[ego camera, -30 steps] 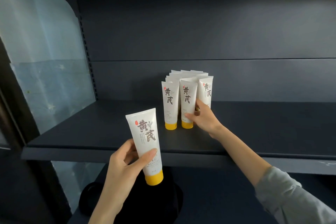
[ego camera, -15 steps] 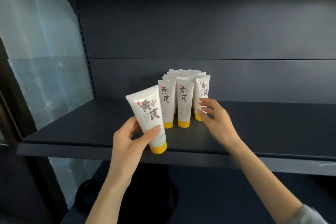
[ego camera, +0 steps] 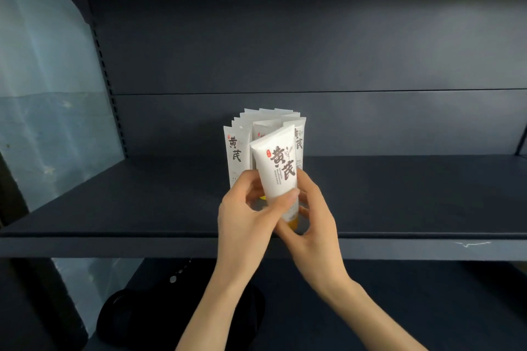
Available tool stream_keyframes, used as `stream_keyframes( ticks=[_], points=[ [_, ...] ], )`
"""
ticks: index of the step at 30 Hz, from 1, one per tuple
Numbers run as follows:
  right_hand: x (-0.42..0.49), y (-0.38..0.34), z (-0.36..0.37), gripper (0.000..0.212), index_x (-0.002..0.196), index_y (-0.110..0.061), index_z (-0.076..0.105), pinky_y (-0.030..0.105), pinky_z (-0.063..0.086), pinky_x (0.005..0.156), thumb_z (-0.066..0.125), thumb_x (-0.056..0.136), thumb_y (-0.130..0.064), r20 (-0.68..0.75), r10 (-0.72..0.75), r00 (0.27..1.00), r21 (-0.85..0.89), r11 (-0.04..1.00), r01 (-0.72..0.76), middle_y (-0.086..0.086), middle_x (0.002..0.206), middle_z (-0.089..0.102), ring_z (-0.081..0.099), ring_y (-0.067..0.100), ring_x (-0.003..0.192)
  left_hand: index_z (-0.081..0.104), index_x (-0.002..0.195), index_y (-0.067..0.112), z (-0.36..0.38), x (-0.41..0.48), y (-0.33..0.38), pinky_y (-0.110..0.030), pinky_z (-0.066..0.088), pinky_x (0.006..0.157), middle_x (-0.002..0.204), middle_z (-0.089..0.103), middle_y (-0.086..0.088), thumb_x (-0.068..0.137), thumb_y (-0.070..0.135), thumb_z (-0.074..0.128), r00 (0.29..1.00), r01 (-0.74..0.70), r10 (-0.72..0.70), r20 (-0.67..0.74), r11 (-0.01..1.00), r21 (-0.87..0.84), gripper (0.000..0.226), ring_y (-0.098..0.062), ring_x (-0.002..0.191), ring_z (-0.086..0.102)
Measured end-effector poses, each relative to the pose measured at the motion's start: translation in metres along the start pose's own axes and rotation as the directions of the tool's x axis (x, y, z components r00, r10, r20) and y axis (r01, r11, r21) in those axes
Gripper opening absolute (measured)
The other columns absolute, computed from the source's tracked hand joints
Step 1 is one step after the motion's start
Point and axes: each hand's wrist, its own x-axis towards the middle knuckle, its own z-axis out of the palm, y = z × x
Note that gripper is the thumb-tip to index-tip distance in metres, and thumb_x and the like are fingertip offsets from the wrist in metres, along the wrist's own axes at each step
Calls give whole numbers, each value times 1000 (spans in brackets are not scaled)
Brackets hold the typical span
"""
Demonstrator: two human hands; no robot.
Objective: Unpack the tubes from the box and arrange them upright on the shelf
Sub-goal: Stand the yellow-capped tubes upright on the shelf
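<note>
The held tube (ego camera: 276, 168) is white with large brown characters "黄芪", a small red seal beside them, fine print too small to read, and a yellow cap at the bottom. The standing tubes (ego camera: 236, 151) on the shelf (ego camera: 142, 202) carry the same label. Half a second ago only the left hand (ego camera: 245, 216) gripped the tube; now the right hand (ego camera: 310, 222) has closed around it too, both clasping its lower half, tilted, just before the group.

Tilted white tube (ego camera: 278, 168) between both hands, above the shelf (ego camera: 142, 202)
</note>
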Motion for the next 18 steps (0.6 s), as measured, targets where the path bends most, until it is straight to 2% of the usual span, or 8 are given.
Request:
stream_keyframes(
  ticks=[4,7,10,12,13,14,16,18],
  points=[
    [2,0,-3,64,129,-44,44,6,46,79,71,82,-9,-33,-5,999,-80,997,2,-10,120,53,54,2,111,63,104,32,4,-2,-5,-39,59,72,100,70,8,75,21,80,1000,-8,8,7,1000,12,36,-15,96,67],
    [7,1,-5,60,124,-46,48,9,47,78,73,81,-13,-9,25,1000,-72,997,-26,-14,119,57,57,1,108,63,104,32,-1,0,-9,-24,56,69,101,70,9,78,20,76,999,-24,22,35,999,37,31,-12,98,66],
    [16,5,-7,53,117,-46,50,12,50,77,75,80,-19,12,75,997,-29,997,-74,-20,113,62,60,1,105,57,117,39,-12,1,-13,-17,51,81,112,63,22,83,44,67,987,-78,36,159,960,268,37,0,110,57],
    [25,10,-9,51,114,-46,51,14,53,68,76,79,-19,13,129,992,19,991,-129,-21,107,63,62,0,99,46,130,40,-21,2,-16,-16,42,92,123,46,39,81,64,51,979,-141,49,198,862,487,55,13,120,39],
    [31,15,-11,51,115,-44,51,13,52,64,76,79,-19,6,157,988,25,987,-157,-20,104,63,62,-2,96,40,135,39,-26,2,-17,-17,37,95,123,36,47,79,69,43,976,-182,75,203,791,584,64,19,120,30],
    [38,20,-14,51,118,-39,52,12,51,61,77,78,-19,-1,184,983,10,983,-184,-19,102,63,62,-3,93,36,140,37,-31,2,-18,-20,33,98,125,30,47,79,70,36,972,-218,101,211,716,663,69,19,119,24],
    [52,31,-19,54,124,-29,50,9,49,58,76,79,-22,-9,234,972,-58,970,-234,-17,103,60,62,-2,89,28,146,30,-41,3,-22,-29,27,108,141,32,28,81,69,26,971,-236,99,220,578,781,75,5,131,22],
    [65,42,-25,54,122,-30,46,7,48,57,76,78,-24,-14,279,960,-121,953,-279,-20,100,56,61,-1,87,21,149,28,-52,2,-26,-34,17,115,152,28,13,81,71,15,977,-201,37,208,469,860,81,-7,141,17]
  ],
)
